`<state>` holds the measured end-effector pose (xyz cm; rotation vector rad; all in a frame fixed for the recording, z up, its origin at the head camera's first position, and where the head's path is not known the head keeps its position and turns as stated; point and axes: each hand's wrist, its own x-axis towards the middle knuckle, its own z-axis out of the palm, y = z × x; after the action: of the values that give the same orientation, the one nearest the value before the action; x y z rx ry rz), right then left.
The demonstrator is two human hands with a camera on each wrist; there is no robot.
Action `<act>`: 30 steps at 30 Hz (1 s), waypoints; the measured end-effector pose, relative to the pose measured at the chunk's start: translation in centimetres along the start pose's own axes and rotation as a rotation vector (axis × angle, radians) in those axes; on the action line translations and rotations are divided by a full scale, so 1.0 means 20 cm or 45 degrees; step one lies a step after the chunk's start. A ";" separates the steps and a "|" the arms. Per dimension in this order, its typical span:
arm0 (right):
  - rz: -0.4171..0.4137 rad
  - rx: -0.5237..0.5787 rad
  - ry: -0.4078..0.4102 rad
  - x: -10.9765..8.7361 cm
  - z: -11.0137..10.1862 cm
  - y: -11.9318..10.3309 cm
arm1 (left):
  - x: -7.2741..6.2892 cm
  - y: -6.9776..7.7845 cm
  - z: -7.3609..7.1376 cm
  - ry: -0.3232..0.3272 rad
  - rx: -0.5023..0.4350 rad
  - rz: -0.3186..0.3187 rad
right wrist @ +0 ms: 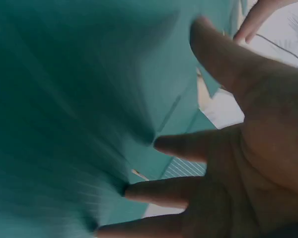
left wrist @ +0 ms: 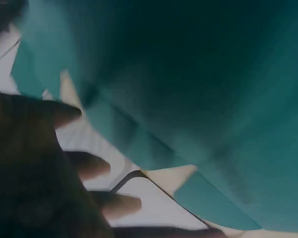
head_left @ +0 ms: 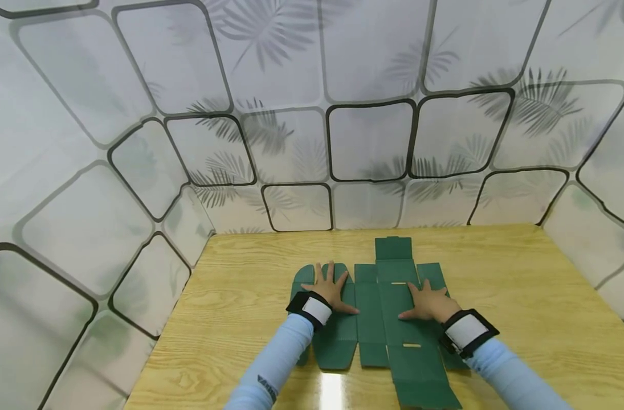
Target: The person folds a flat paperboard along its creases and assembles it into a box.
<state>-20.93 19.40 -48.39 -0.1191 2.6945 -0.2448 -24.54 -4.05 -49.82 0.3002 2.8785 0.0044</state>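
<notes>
A flat, unfolded green cardboard box (head_left: 394, 307) lies on the table, with crease lines, narrow slots and rounded flaps on its left side. My left hand (head_left: 330, 291) rests spread over the left panels, fingers pointing away from me. On the right, my right hand (head_left: 428, 303) lies spread over the middle and right panels. In the right wrist view the fingertips of the right hand (right wrist: 213, 163) touch the green card, thumb held apart. The left wrist view shows the fingers of the left hand (left wrist: 114, 206) in shadow beside the card.
The wooden table (head_left: 240, 285) extends to both sides of the box and behind it. A patterned white curtain (head_left: 368, 142) with leaf prints and dark outlines rises along the table's back and sides. Black wrist straps (head_left: 468, 333) sit over light blue sleeves.
</notes>
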 end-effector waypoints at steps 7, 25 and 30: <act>-0.042 0.018 -0.002 -0.02 0.06 0.02 | -0.09 -0.03 -0.05 -0.182 0.007 0.100; -0.251 -0.091 -0.143 0.15 -0.07 0.01 | -0.28 0.03 0.03 -0.190 0.601 0.573; -0.289 -0.217 -0.185 0.22 -0.11 -0.05 | -0.35 0.12 0.03 -0.209 0.660 0.707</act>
<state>-25.74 18.23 -47.97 -0.4769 2.5515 -0.0703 -17.37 -3.19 -48.64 1.1210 2.4938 -0.6344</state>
